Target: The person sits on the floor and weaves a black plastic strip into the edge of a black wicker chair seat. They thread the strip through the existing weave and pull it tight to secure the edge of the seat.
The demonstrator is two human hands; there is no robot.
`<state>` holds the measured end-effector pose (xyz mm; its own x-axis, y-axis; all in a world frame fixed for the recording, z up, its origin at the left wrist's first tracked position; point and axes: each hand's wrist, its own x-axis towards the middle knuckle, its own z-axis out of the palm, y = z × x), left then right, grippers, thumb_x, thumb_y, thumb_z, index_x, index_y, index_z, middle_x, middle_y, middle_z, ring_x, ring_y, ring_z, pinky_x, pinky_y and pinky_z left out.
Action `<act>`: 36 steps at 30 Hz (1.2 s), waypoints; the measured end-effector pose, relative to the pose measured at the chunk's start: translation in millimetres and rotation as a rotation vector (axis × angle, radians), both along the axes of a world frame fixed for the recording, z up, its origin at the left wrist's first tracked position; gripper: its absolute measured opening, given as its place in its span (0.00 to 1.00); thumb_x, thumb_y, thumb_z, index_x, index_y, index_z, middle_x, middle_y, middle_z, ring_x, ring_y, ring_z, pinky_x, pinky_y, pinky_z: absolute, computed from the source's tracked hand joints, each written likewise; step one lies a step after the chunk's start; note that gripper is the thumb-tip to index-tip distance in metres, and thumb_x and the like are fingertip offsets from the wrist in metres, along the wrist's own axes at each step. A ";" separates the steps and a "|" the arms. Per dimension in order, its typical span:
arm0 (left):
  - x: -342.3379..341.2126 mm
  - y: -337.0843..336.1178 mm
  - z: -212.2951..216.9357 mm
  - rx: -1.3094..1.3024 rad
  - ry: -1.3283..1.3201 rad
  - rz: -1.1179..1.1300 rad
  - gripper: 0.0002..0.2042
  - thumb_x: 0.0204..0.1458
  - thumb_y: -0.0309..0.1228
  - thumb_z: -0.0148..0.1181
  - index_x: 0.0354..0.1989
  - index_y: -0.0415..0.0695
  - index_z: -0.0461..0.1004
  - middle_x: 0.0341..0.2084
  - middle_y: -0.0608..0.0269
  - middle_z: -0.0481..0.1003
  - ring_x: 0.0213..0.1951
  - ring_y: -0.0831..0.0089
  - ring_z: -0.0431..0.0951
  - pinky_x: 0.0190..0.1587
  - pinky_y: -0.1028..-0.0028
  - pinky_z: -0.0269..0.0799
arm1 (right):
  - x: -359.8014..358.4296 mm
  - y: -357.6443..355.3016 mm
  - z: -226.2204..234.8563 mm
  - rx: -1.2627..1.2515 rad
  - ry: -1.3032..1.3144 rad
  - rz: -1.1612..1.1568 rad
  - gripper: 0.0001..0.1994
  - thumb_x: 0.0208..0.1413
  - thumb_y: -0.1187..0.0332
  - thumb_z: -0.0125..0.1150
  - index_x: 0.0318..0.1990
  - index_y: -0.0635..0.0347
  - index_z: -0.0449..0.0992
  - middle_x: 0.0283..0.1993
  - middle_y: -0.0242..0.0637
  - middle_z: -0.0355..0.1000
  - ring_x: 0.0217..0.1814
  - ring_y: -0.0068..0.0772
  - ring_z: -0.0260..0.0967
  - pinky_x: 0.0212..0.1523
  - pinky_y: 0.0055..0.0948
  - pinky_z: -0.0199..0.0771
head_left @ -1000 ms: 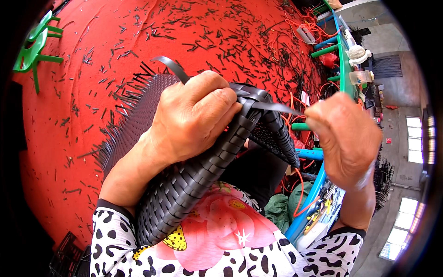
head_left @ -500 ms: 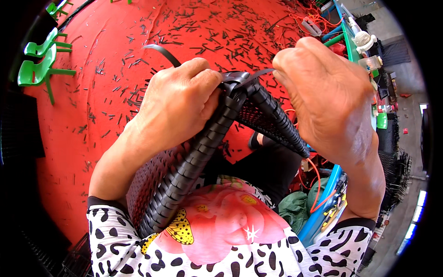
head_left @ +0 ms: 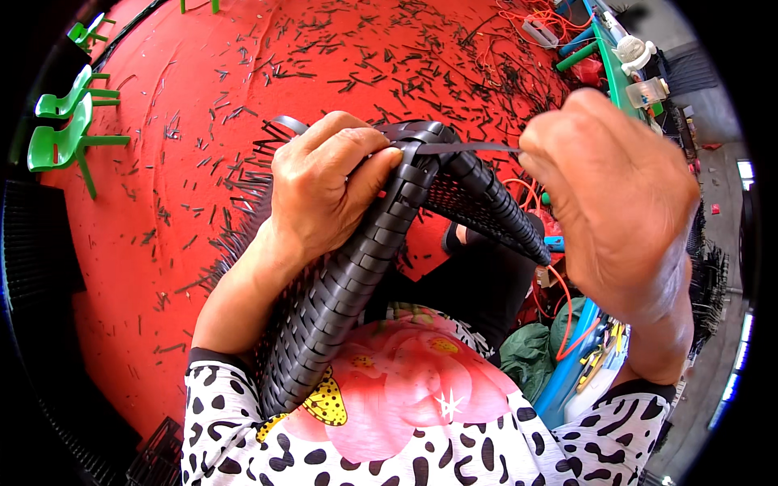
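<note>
Head view: black woven frame (head_left: 348, 279) stands before the floral shirt (head_left: 421, 389), its corner at the far end. Left hand (head_left: 324, 182): fingers clamped on the frame, left of that corner. Right hand (head_left: 609, 190): fingers together, pinching a flat black strip (head_left: 478, 147), taut from the corner. Green chairs (head_left: 77, 127) stand far left.

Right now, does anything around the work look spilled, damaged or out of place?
Yes: short black scraps lie strewn across the red floor, thickest toward the upper right, like litter rather than anything set down. The black woven piece under the left hand shows no clear damage, though partly hidden.
</note>
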<state>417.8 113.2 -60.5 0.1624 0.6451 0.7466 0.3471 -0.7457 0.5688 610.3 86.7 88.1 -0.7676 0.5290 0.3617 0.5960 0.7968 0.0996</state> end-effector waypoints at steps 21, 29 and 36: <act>4.8 -3.6 8.7 0.024 0.032 -0.010 0.06 0.40 0.16 0.61 0.27 0.37 0.75 0.22 0.58 0.73 0.22 0.67 0.75 0.25 0.75 0.70 | -10.0 -52.9 -151.7 -0.379 1.155 -0.307 0.06 0.54 0.82 0.53 0.39 0.68 0.69 0.30 0.39 0.68 0.24 0.23 0.69 0.23 0.21 0.70; 2.3 0.0 19.2 0.054 0.180 -0.037 0.08 0.39 0.12 0.58 0.29 0.36 0.74 0.23 0.57 0.73 0.24 0.67 0.75 0.28 0.75 0.71 | -41.3 -49.4 -196.1 -0.599 1.529 -0.300 0.10 0.47 0.85 0.55 0.39 0.68 0.69 0.34 0.39 0.69 0.30 0.25 0.72 0.29 0.22 0.73; 10.3 -10.4 20.6 0.142 0.249 0.112 0.08 0.39 0.12 0.59 0.28 0.37 0.74 0.26 0.57 0.73 0.24 0.69 0.75 0.28 0.76 0.70 | -44.8 -30.5 -191.2 -1.152 1.999 -0.257 0.09 0.57 0.76 0.49 0.44 0.66 0.71 0.39 0.38 0.72 0.34 0.30 0.74 0.32 0.23 0.76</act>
<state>428.1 102.8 -39.9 0.2861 0.5611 0.7768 0.5472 -0.7611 0.3483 565.5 56.2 -103.1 0.1294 0.9862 -0.1035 -0.5959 -0.0061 -0.8030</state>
